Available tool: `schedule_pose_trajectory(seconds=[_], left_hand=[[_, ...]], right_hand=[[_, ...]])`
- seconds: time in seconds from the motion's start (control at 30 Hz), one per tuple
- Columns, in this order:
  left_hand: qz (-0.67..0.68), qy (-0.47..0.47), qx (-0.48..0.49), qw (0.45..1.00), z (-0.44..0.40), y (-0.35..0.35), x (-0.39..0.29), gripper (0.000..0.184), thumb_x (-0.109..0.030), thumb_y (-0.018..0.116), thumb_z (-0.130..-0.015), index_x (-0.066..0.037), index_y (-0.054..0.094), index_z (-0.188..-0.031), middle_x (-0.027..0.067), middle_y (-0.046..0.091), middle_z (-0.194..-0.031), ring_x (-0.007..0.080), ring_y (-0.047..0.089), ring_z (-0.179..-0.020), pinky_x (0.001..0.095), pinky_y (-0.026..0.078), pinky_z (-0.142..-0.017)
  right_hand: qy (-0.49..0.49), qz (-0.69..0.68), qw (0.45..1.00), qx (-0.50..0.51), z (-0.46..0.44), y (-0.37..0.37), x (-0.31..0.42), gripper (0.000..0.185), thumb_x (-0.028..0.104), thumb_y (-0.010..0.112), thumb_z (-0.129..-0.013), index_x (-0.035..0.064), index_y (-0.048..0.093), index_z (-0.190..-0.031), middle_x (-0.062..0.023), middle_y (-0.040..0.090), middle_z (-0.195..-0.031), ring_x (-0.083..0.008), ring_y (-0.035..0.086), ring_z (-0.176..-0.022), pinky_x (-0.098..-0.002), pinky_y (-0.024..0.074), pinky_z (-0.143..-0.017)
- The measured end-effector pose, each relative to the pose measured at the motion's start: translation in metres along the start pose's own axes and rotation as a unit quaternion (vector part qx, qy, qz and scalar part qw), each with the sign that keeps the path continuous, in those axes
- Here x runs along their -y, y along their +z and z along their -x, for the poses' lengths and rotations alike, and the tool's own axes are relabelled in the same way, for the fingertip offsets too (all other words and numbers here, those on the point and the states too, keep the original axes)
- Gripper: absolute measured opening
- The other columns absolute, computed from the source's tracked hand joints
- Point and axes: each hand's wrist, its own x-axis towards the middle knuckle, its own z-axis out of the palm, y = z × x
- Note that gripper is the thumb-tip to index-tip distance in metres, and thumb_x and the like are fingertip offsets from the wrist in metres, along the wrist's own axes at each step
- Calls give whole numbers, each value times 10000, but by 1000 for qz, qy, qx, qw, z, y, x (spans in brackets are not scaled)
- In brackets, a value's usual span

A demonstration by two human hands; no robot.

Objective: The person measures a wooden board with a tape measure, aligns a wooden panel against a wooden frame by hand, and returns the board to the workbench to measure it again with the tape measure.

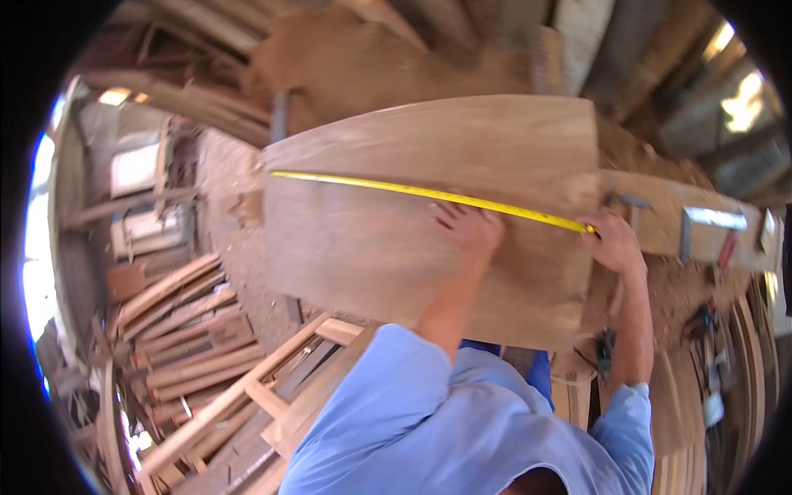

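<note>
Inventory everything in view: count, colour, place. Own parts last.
Wooden panel: 1, brown, centre
Tape measure: 1, yellow blade, across panel
Plank: 1, brown, right of panel
L-shaped tool: 1, silver-grey, on plank
Wood strips: many, brown, piled lower left
Wooden frame: 1, light brown, lower left
Background clutter: uncountable, mostly brown, all around, too blurred to itemise
Shirt: 1, light blue, bottom
Left hand: 1, bare, on panel
Right hand: 1, bare, gripping tape's right end
</note>
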Motion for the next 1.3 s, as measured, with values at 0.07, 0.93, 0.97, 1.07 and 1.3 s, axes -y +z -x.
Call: schedule_pose_trajectory(seconds=[0.07,0.93,0.97,1.07,1.3], left_hand=[[17,-14,-6,1000,-4,-2,-3,775,-383,418,-842,84,188,-1416,322,135,-1473,479,59,-1376,600,48,-1089],[104,203,29,973,88,-27,57,721,-299,529,-784,23,291,-1383,270,214,-1460,458,176,-1351,586,122,-1083],[108,217,35,970,87,-27,57,721,-299,529,-784,23,291,-1383,270,214,-1460,458,176,-1351,586,122,-1083],[91,209,40,973,87,-27,58,728,-301,525,-784,30,279,-1384,273,194,-1467,454,148,-1361,577,98,-1090],[71,220,29,972,88,-24,54,730,-281,537,-773,44,275,-1371,302,214,-1442,475,171,-1340,595,112,-1078]], right_hand=[[-1,16,1000,13,-12,6,27,277,175,577,-758,131,682,-1010,-167,623,-934,-341,596,-917,-432,477,-818],[93,32,993,60,3,10,-15,331,211,609,-763,154,670,-1083,-178,605,-1076,-343,538,-1066,-419,434,-933],[88,61,993,43,5,8,-25,338,196,618,-753,153,672,-1084,-180,601,-1084,-340,526,-1086,-417,423,-950],[88,69,994,7,10,5,-51,345,153,622,-744,149,677,-1085,-165,593,-1112,-327,491,-1146,-405,391,-998],[85,36,995,-20,12,1,-65,349,109,616,-746,133,670,-1089,-141,561,-1179,-312,486,-1154,-390,382,-1006]])
